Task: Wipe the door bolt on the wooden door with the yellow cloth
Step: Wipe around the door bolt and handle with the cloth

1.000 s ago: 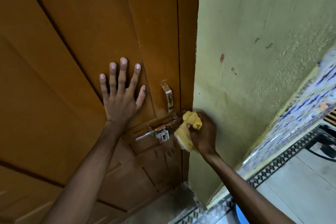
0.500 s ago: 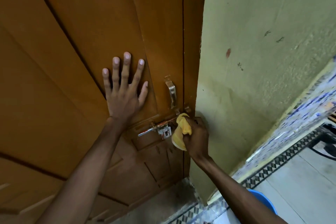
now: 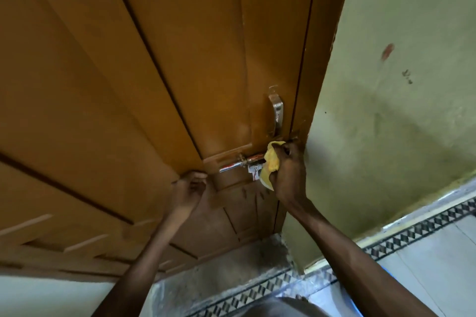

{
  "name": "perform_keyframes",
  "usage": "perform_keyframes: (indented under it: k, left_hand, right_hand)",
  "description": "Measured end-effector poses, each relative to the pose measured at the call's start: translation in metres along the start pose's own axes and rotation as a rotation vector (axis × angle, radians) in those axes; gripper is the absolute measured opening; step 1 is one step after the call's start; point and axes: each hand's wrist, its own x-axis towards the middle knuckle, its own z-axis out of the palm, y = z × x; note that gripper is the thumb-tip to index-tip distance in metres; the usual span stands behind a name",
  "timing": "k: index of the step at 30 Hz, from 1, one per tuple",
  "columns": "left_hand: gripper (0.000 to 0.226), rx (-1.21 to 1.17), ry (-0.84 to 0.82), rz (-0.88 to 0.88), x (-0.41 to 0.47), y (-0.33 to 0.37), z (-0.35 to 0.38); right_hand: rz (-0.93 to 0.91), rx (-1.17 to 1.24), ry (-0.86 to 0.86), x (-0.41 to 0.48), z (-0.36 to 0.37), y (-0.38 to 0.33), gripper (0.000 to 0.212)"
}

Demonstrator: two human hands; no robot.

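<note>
Right end of the door bolt (image 3: 239, 162): blocked by the yellow cloth (image 3: 271, 162), which is gripped in the right hand (image 3: 288, 175) and hemmed in by the wall (image 3: 386, 110) just beside it. Left end: exposed, with bare wooden door (image 3: 154, 59) above and the curled left hand (image 3: 190, 188) near, lower left. Approach from above is narrowed by the door handle (image 3: 277, 113).

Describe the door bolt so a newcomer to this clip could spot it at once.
Start at the brown wooden door, at its right edge beside the green wall. Just below the upright metal door handle runs the door bolt, a shiny horizontal rod. Unlike the handle it lies sideways, and the right hand holds the yellow cloth against its right end.
</note>
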Motion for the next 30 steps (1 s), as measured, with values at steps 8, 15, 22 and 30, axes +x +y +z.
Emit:
perform_keyframes:
  k: [8,15,22,30]
  left_hand:
    - [0.028,-0.662,-0.266,-0.421,0.016,0.011,0.017]
    - [0.046,-0.217,-0.001,-0.015,0.016,0.014,0.013]
    - [0.045,0.706,0.698,0.723,0.01,0.044,-0.04]
    - [0.081,0.914,0.949,0.843,0.066,0.01,-0.045]
  right_hand:
    - [-0.03,0.004,-0.042,-0.008,0.006,-0.014,0.055]
    - [-0.073,-0.198,-0.091,-0.002,-0.009,-0.017,0.06]
    - [0.013,-0.187,-0.03,-0.009,0.0,-0.027,0.068]
    - [0.02,0.079,0.142,-0.024,0.019,-0.03,0.056]
